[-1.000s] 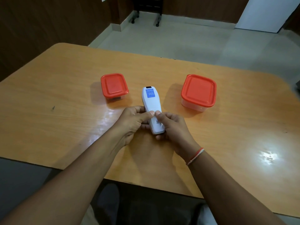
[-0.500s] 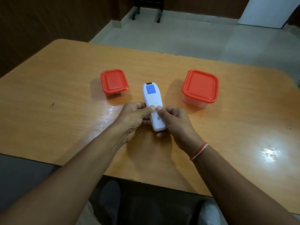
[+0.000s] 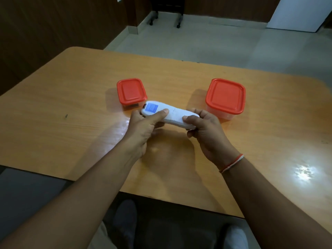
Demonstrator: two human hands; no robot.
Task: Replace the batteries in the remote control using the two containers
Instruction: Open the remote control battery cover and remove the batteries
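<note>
Head view shows the white remote control (image 3: 170, 115) held crosswise above the orange surface (image 3: 71, 105), its back side up, with a blue label (image 3: 152, 108) near the end in the left hand. The left hand (image 3: 143, 126) grips that end: the thumb lies flat across the top just beside the label, and the other fingers (image 3: 158, 125) curl underneath. The right hand (image 3: 206, 130) grips the opposite end, its thumb pressed on the top and its fingers (image 3: 197, 110) wrapped round the far edge and the underside. Both sets of fingers are closed snugly on the remote, which is slightly blurred. Whether the remote touches the surface below cannot be told.

Just beyond the left fingers stands a small container (image 3: 131, 93) with a red lid, its clear lower wall showing something dark inside. Beyond and to the outside of the right fingers stands a larger container (image 3: 225, 97) with a red lid and a clear base; its lid is on. The two containers sit well apart from each other, with the remote between them and nearer the person.

A red and white thread band (image 3: 231, 163) circles the right wrist. Bright glare (image 3: 303, 172) marks the surface to the outside of the right forearm. Past the far edge of the surface lies a pale tiled floor (image 3: 197, 42).
</note>
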